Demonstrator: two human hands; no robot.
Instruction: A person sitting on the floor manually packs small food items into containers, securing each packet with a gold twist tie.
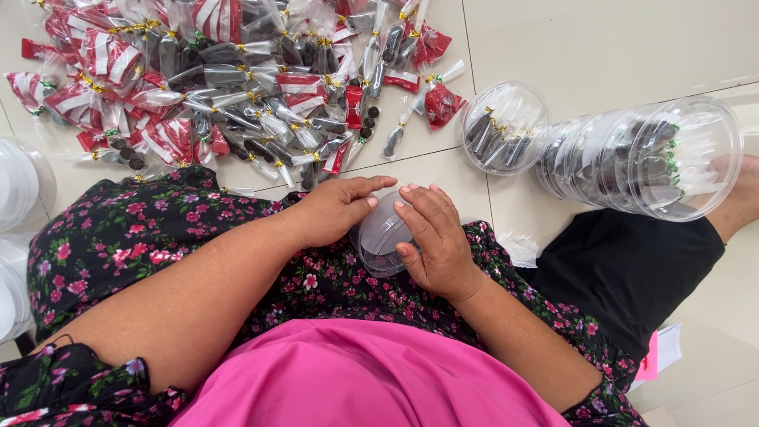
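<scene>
Pale tiled floor (601,47) all round, person sitting on it w/ legs out, a floral black-and-pink skirt (118,237) spread over the lap and a pink top below. Both hands meet on a small clear round plastic tub (381,236) lying tilted on the lap: left hand (336,209) curled over its upper left side, right hand (435,241) wrapped over the right side w/ thumb on the rim. Fingers of both closed round the tub, gripping it; can't tell if a lid is on or what's inside. Just ahead on the floor, a big heap of small clear cellophane sweet packets tied w/ gold twist ties (237,87), some dark, some red-and-white. To the right, one clear round tub standing open w/ packets inside (506,126), and beside it a row of filled clear tubs lying on their sides (648,158), touching the person's leg. Stack of clear lids or tubs at far left edge (16,190). Risks, as I judge it: the tub is smooth and sits on soft cloth, so it could slip or tip if the grip loosens; hard pressing might crack thin plastic; a shift of the leg could roll the sideways row away.
</scene>
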